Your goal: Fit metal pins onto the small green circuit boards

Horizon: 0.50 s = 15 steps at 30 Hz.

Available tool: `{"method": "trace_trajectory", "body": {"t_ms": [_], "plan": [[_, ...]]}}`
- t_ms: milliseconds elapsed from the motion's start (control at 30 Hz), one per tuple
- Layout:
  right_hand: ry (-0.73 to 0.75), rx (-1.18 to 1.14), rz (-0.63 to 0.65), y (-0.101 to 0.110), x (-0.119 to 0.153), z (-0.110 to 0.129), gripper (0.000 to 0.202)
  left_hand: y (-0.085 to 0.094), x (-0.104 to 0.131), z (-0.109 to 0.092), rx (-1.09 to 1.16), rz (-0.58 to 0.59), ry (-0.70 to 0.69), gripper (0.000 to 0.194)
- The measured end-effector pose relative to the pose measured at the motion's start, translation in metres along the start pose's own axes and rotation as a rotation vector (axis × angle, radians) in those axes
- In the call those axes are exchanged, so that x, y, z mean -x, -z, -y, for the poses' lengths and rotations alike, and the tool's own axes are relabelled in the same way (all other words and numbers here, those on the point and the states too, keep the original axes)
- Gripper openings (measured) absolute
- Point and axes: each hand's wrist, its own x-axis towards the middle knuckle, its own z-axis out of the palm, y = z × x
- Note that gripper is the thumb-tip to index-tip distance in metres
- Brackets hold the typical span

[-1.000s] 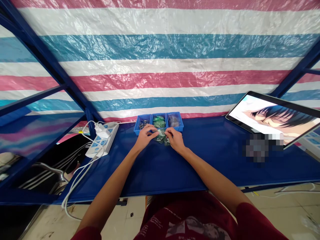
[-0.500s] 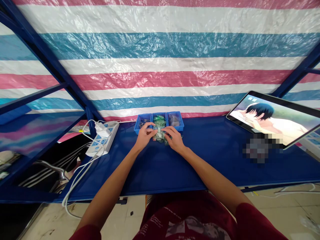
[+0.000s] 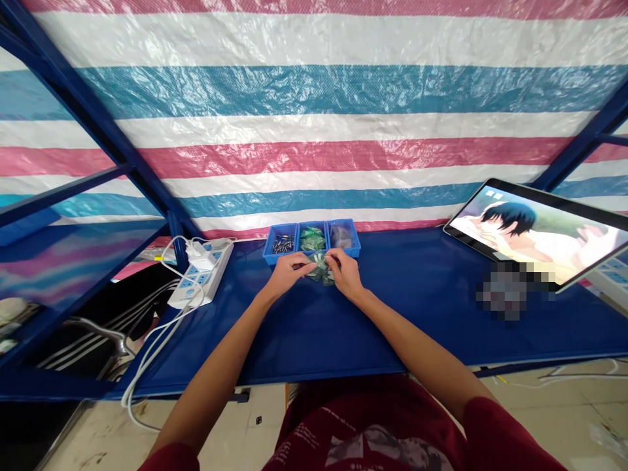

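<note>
Small clear plastic packets lie in a pile on the blue table, just in front of three blue bins. At the left of the pile, my left hand has thumb and fingertips pinched at the edge of a packet. My right hand pinches at the pile's right side; what lies between its fingertips is too small to make out. The left bin holds small dark metal pieces, the middle bin green packets, and the right bin clear bags.
A white power strip with cables stands at the left of the blue table. A tablet showing a cartoon leans at the right, beside a pixelated patch. Behind hangs a striped sheet.
Both hands have drawn slightly down, away from the bins, so more of the left and middle bins shows. My right hand's fingers have closed together more.
</note>
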Motion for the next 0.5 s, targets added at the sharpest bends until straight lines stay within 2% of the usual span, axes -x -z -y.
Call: {"method": "trace_trajectory", "body": {"t_ms": [67,167,233,333,500], "plan": [[0.021,-0.011,-0.010,0.0000,-0.0002,0.0009,0.027,-0.0013,0.0010,0.0003,0.037,0.043,0.039,0.033],[0.022,-0.031,-0.024,-0.0007,-0.0005,0.0018,0.027,-0.0009,0.0005,-0.0011,-0.001,0.059,0.024,0.035],[-0.007,-0.049,-0.019,-0.0014,-0.0005,0.0021,0.028,0.0007,-0.0006,-0.0032,-0.023,0.025,-0.007,0.042],[-0.018,-0.068,0.025,-0.0025,-0.0003,0.0023,0.030,0.0030,-0.0021,-0.0061,0.009,-0.056,-0.024,0.041],[-0.051,-0.109,0.021,-0.0032,-0.0006,0.0022,0.031,0.0034,-0.0029,-0.0049,0.070,-0.083,0.018,0.038]]}}
